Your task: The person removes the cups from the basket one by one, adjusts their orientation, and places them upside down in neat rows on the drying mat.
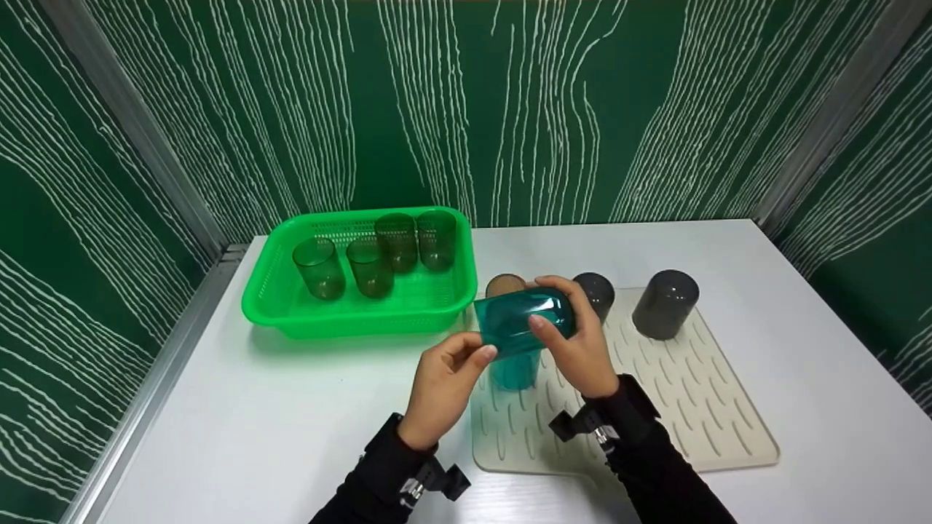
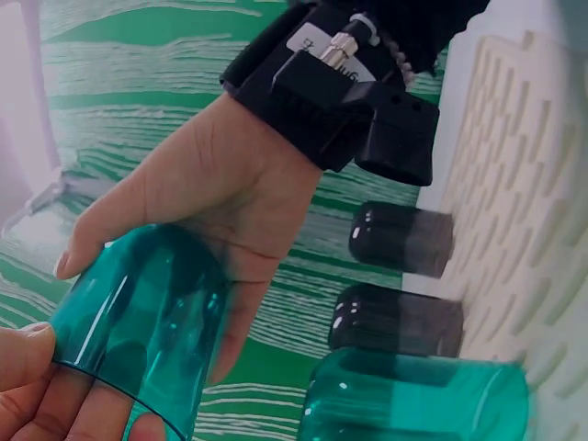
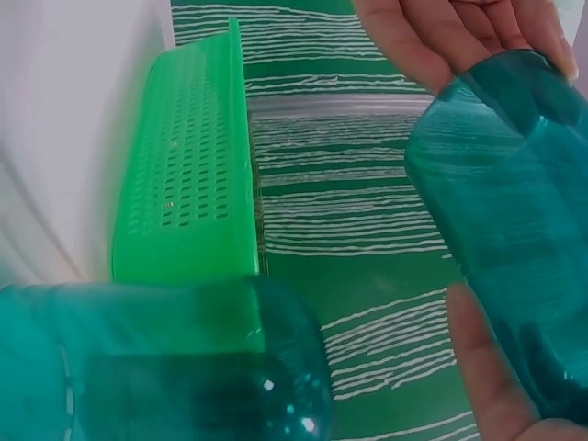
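Note:
Both hands hold a clear teal cup [image 1: 510, 320] sideways above the mat, its rim toward the left. My left hand [image 1: 443, 389] pinches the rim between thumb and fingers. Around the base end curls my right hand [image 1: 585, 360], thumb on the near side. A second teal cup [image 1: 515, 372] stands upside down on the mat, partly hidden under the held one. Behind it shows the top of a brownish cup [image 1: 502, 284]. Two dark grey cups [image 1: 666, 304] [image 2: 404, 239] stand upside down to the right, one partly behind my right hand.
A beige ridged drying mat [image 1: 699, 393] lies on the white table [image 1: 291, 422]. At the back left is a green plastic basket [image 1: 364, 324] with several brown-looking cups [image 1: 320, 271] standing inside. Green walls with white lines [image 1: 437, 109] enclose the table's back and sides.

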### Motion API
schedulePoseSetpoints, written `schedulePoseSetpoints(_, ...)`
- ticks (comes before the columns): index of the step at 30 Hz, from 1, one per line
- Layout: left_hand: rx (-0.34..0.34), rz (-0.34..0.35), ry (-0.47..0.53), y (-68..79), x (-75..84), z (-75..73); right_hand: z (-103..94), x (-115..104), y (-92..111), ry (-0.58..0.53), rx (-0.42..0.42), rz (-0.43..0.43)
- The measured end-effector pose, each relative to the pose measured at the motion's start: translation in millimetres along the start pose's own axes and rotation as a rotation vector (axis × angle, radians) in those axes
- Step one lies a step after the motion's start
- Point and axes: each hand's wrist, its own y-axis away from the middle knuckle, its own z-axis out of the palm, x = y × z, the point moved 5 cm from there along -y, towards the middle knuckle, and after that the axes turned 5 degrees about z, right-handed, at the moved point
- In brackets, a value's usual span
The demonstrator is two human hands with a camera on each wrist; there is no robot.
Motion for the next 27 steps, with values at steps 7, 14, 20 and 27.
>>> schedulePoseSetpoints(7, -0.037, -0.022, -0.009, 6.5, -8.2, 8.4, -5.6, 5.7, 8.9, 0.004, 0.003, 0.025)
schedulePoseSetpoints(14, -0.046, -0.024, 0.033, 10.5, -13.4, 12.5, -8.7, 8.4, 12.5, 0.041, 0.001, 0.028)
schedulePoseSetpoints(20, -0.06, -0.032, 0.037, 12.8, -15.5, 13.7, -9.5, 7.3, 13.1, 0.054, -0.014, 0.014)
schedulePoseSetpoints(27, -0.109, -0.027, -0.013, 16.8, -16.8, 14.1, -12.2, 6.2, 13.0, 0.068, -0.014, 0.007)
